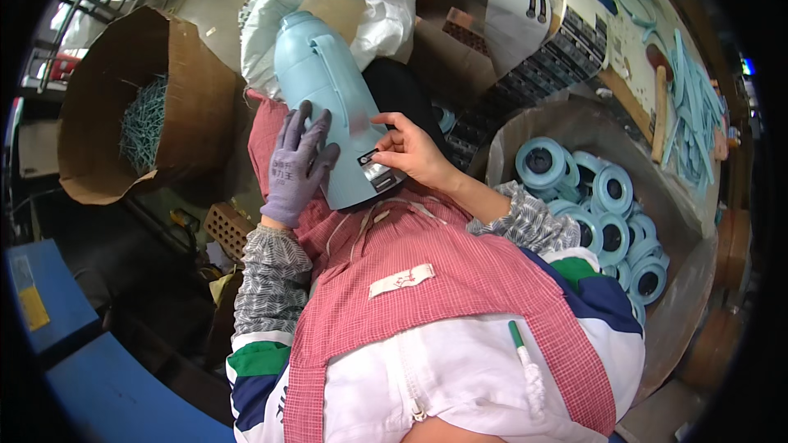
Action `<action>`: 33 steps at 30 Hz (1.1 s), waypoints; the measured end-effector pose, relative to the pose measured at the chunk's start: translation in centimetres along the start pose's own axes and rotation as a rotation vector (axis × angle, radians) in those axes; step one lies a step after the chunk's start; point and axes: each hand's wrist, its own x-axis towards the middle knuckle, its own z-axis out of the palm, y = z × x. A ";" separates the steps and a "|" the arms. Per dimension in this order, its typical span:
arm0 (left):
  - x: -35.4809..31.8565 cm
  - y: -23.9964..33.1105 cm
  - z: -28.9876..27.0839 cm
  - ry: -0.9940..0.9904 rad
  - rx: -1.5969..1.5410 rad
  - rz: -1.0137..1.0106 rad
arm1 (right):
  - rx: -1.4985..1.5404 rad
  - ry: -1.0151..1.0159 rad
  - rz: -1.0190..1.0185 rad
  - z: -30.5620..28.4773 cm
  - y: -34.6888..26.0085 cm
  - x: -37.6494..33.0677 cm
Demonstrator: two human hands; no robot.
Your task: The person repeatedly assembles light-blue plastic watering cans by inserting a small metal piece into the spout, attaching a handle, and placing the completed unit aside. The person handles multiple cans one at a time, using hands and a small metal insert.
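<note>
On the red checked apron [460, 279] over the lap, the pale blue jug [332, 107] lies tilted. The gloved left hand [300, 164] steadies it, fingers spread flat; keep that firm. The bare right hand [410, 152] pinches the label [373, 168] at its lower edge; press evenly. Beyond, 1 drum [689, 221] holds blue rings [611, 213].

Cluttered workshop: cardboard drum [115, 115], blue bench [98, 377], littered worktable [632, 57].

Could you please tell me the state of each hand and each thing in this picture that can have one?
Left hand: gloved, fingers spread flat on the jug.
Right hand: bare, fingertips pinching the label.
Light blue jug: lying tilted on the lap, lid on.
Label: stuck near the jug's base.
Cardboard drum: open, holding blue shavings.
Bin: open, part filled with blue rings.
</note>
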 end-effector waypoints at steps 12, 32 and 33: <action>7.9 -6.5 -1.7 0.281 -0.086 0.089 | -0.153 0.166 -0.060 1.2 -0.2 -1.0; -1.7 4.9 -23.2 0.711 -0.271 -0.153 | -1.030 0.285 -0.589 -4.9 -1.3 20.9; -2.5 4.8 -23.7 0.637 -0.026 -0.125 | -1.147 0.338 -0.548 -5.2 -0.3 24.1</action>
